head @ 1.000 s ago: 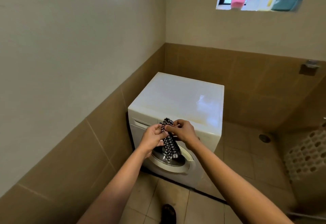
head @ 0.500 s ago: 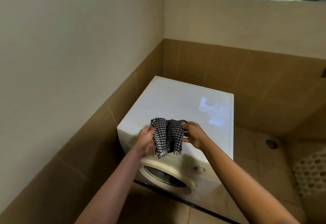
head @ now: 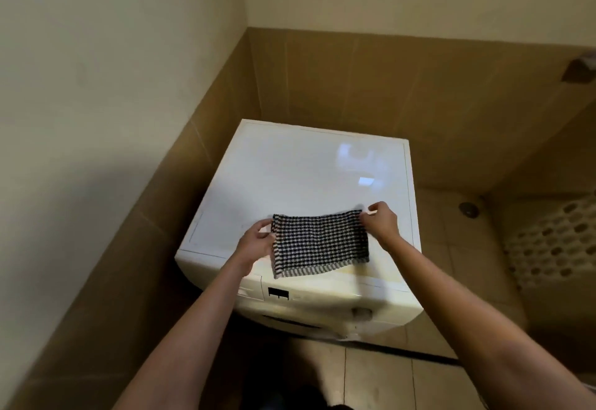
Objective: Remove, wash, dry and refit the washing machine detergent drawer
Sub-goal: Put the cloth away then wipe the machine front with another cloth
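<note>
**Cloth spread out over the machine, drawer not yet pulled**

A second earlier you held the checked cloth (head: 321,243) bunched in front of the door. By this moment you had stepped in and opened it to its full width over the front of the washing machine (head: 306,177) lid. Your left hand (head: 254,245) pinched its left edge and your right hand (head: 382,224) pinched the far right corner, both grasping fabric. Whether the cloth already lay on the lid or hung just above it could not be told. This looked like laying out a drying spot, so the task proper had hardly begun. The detergent drawer (head: 251,285) sat closed in the front panel, left of the display (head: 278,293), partly behind your left forearm.

Counted: one cloth, one machine, one drawer, two hands, one perforated basket (head: 554,242) on the right and one floor drain (head: 467,209)
</note>
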`<state>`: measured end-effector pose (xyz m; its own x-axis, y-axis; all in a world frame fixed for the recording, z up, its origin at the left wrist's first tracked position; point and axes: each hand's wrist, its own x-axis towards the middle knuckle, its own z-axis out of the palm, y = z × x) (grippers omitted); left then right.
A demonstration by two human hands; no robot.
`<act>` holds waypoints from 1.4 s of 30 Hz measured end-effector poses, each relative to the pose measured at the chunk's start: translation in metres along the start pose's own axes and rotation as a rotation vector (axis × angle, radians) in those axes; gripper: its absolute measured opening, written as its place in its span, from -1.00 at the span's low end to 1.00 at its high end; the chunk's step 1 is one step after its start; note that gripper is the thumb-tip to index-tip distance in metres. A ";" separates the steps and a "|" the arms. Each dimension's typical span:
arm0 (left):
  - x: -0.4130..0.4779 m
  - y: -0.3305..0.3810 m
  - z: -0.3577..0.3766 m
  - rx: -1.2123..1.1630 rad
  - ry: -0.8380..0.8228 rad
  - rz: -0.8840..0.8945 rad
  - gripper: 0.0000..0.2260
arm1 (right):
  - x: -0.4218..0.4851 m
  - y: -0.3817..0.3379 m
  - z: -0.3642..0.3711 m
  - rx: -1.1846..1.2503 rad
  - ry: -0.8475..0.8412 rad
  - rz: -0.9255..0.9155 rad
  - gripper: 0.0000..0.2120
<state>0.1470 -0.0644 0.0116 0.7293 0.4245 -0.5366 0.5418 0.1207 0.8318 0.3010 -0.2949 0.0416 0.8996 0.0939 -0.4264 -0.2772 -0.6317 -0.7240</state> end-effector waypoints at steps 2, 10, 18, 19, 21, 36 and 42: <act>0.016 -0.005 -0.004 0.271 0.110 0.055 -0.62 | -0.004 0.010 0.019 -0.089 0.123 -0.072 -0.63; 0.058 -0.015 -0.065 0.405 0.335 0.269 -0.75 | -0.008 0.008 0.135 -0.373 0.128 0.065 -0.13; 0.096 -0.021 -0.129 0.338 0.410 0.314 -0.78 | 0.001 -0.020 0.225 -0.596 0.194 0.048 0.04; 0.100 -0.021 -0.135 0.335 0.421 0.314 -0.77 | 0.002 -0.028 0.237 -0.629 0.164 -0.007 0.04; 0.104 -0.021 -0.145 0.342 0.433 0.318 -0.77 | -0.001 -0.045 0.262 -0.692 0.097 -0.153 0.04; 0.129 -0.027 -0.142 0.679 0.380 0.593 -0.85 | -0.005 -0.010 0.233 -0.905 -0.243 -0.856 -0.32; 0.135 -0.024 -0.119 0.800 0.314 0.671 -0.83 | 0.031 0.041 0.125 -0.851 0.061 -0.379 -0.24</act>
<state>0.1825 0.0970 -0.0634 0.9001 0.4101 0.1472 0.2713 -0.7918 0.5472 0.2757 -0.2218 -0.0688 0.9022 0.3837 -0.1969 0.3571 -0.9207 -0.1574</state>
